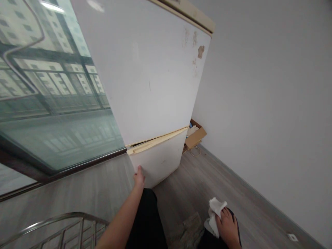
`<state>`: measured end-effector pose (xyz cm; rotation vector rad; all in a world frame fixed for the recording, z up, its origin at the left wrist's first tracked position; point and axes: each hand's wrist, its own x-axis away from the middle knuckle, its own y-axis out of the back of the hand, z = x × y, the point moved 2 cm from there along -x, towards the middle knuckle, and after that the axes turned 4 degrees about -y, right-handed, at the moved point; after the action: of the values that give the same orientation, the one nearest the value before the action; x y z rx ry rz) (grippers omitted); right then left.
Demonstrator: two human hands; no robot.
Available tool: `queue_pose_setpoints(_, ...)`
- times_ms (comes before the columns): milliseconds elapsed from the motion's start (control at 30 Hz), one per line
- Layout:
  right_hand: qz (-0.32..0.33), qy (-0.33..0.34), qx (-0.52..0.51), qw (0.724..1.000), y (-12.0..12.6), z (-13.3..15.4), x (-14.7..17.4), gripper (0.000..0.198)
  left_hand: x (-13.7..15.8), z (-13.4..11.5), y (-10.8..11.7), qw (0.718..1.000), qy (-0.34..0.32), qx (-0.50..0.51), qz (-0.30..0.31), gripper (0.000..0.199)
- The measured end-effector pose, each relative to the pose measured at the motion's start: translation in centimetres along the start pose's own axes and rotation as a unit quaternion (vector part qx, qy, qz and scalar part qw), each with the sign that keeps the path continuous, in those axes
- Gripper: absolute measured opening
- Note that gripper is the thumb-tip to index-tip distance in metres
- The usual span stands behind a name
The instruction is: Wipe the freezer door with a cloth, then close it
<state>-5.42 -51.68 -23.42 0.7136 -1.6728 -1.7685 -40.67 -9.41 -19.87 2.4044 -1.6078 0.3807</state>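
Note:
A tall white two-door fridge (153, 79) stands in the corner, its upper door stained near the top right. My left hand (139, 177) reaches forward and touches the left edge of the fridge's lower door (160, 157), fingers curled on the edge. My right hand (228, 226) rests low on my knee and holds a crumpled white cloth (215, 211). My legs in black trousers show at the bottom of the view.
A large glass window (49, 97) fills the left side. An open cardboard box (195, 135) with items sits between the fridge and the white wall. A metal wire rack (64, 226) is at the bottom left. The floor is grey wood planks.

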Motion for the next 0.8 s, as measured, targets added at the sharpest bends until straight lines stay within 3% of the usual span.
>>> queue_pose_setpoints(100,-0.002,0.004,-0.003,1.000,-0.3,-0.1,-0.3,0.054,-1.5,-2.1,-0.8,0.998,0.057,0.019,0.000,0.041)
queue_pose_setpoints(233,-0.002,0.006,0.002,1.000,-0.3,0.4,-0.8,0.050,-2.5,-3.9,-0.6,0.997,0.074,0.016,0.018,0.042)
queue_pose_setpoints(400,-0.012,0.011,-0.004,1.000,0.0,1.0,-1.2,0.046,-0.6,-2.2,0.1,0.992,0.039,-0.051,0.104,0.041)
queue_pose_setpoints(533,-0.012,0.006,-0.014,1.000,0.2,1.5,-1.2,0.046,6.0,3.3,-0.4,0.947,-0.012,-0.146,0.286,0.041)
queue_pose_setpoints(600,-0.009,0.004,-0.023,1.000,0.3,1.8,-1.1,0.047,10.9,7.5,-0.4,0.904,-0.027,-0.195,0.381,0.044)
queue_pose_setpoints(700,0.005,0.007,-0.048,0.999,0.7,2.1,-0.9,0.047,18.0,14.2,0.5,0.830,-0.009,-0.291,0.475,0.048)
queue_pose_setpoints(800,0.030,0.045,-0.095,0.994,1.7,1.9,-0.9,0.045,22.1,19.4,1.3,0.761,0.007,-0.373,0.531,0.055)
